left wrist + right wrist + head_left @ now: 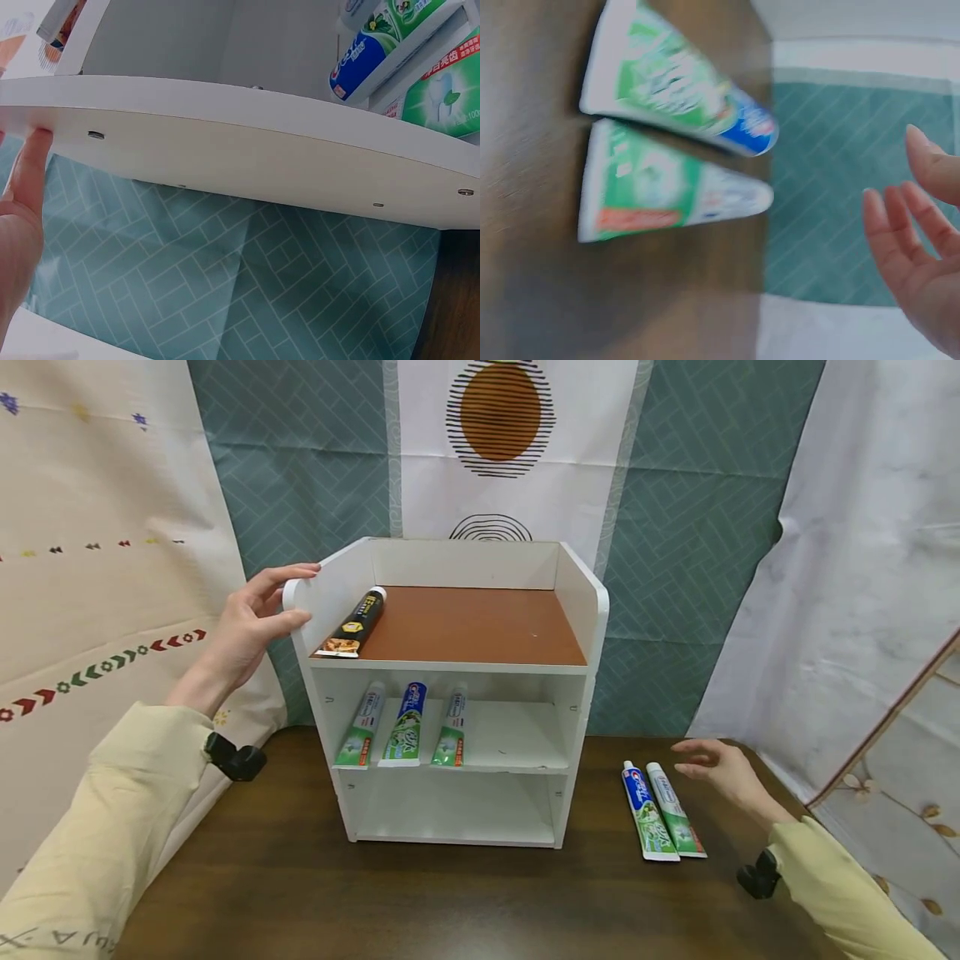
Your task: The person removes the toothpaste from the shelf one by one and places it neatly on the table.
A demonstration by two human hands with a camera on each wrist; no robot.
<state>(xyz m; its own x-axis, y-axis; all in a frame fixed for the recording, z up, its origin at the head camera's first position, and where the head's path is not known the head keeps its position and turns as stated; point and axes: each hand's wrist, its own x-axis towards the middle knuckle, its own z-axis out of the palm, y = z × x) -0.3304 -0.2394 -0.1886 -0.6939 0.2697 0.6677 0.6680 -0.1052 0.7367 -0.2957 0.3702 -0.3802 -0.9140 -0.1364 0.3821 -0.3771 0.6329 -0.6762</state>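
My left hand (243, 628) holds the white shelf unit (573, 760) by the upper front corner of its left side wall, fingers over the top edge, thumb lower on the front edge. My right hand (729, 775) is raised beside the unit, its fingers released and gently curved, holding nothing. Just left of those right fingers, apart from them, two toothpaste tubes lie side by side on the dark wooden tabletop (450, 902), cap ends pointing away from me: a blue-and-green tube (649, 817) and, nearer my fingers, a white-and-green tube (681, 818). To the right of my left fingers, on the unit's brown top shelf (472, 625), a black tube (360, 627) lies slanted along the side wall, its white cap toward the back. Below and to the right of those fingers, three more tubes (406, 731) lie in a spaced row on the middle shelf (517, 735). A teal patterned cloth (300, 485) hangs beyond both hands.
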